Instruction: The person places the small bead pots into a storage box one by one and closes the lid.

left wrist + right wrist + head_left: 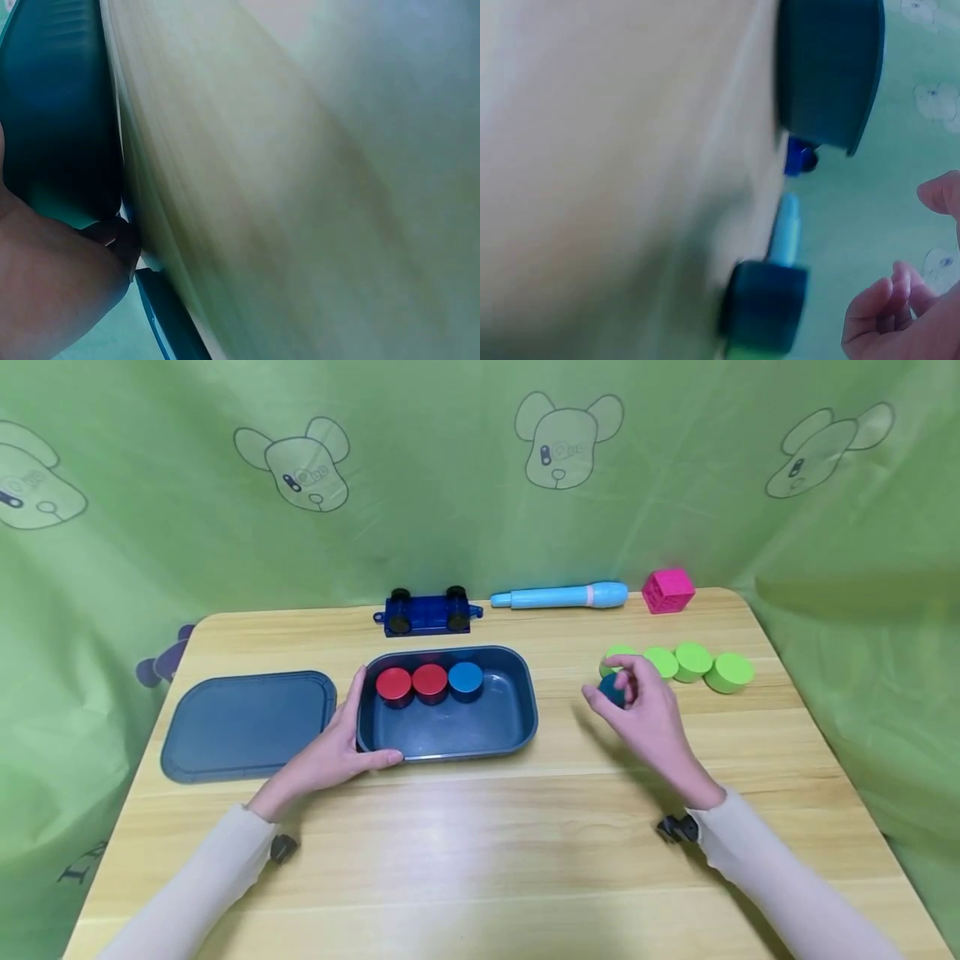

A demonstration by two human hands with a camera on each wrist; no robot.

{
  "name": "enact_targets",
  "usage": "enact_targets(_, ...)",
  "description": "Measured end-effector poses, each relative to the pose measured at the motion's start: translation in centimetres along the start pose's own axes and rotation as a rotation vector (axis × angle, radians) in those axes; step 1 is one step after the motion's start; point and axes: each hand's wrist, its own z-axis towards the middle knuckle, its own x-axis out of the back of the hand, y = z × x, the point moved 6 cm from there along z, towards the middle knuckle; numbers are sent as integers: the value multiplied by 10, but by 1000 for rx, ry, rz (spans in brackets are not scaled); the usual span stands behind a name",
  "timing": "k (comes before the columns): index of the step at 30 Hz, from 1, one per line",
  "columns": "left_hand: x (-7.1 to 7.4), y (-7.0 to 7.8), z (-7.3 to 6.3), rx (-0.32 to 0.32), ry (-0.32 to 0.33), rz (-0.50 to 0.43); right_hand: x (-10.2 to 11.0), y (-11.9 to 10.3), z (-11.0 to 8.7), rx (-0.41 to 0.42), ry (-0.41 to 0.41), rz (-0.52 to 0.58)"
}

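Note:
My left hand [341, 743] holds the left end of a dark blue-grey box [480, 747], thumb along the near rim and fingers along the end wall. Inside the box, two red round blocks [393, 685] and one blue round block [466, 680] stand in a row toward the back left. My right hand [645, 706] is over a dark blue cylinder [611, 690], thumb and fingers spread apart. The right wrist view shows that cylinder [763, 307] on the table, with a gap between it and the fingers. Several light green cylinders [729, 672] stand just beyond the right hand.
A flat dark lid [247, 727] lies left of the box. Along the back edge are a blue toy wheeled base [427, 614], a light blue pen-like stick [558, 597] and a pink cube [667, 591]. A green printed curtain [450, 468] surrounds the wooden table [480, 860].

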Motion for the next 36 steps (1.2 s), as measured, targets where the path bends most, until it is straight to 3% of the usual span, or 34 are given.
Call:
enact_targets(10,1,0,0,7,6,10,19,47,-10,-173,-14,-30)
enact_targets(16,0,1,2,5,6,5,13,62,-9,-313,-91,120)
enact_targets(19,0,2,2,-1,4,-3,9,67,-7,-352,-125,141)
enact_targets(27,2,2,2,-3,3,-5,5,70,-2,-333,-154,97)
enact_targets(36,-1,1,1,-7,3,-14,6,64,-8,-262,-106,55)
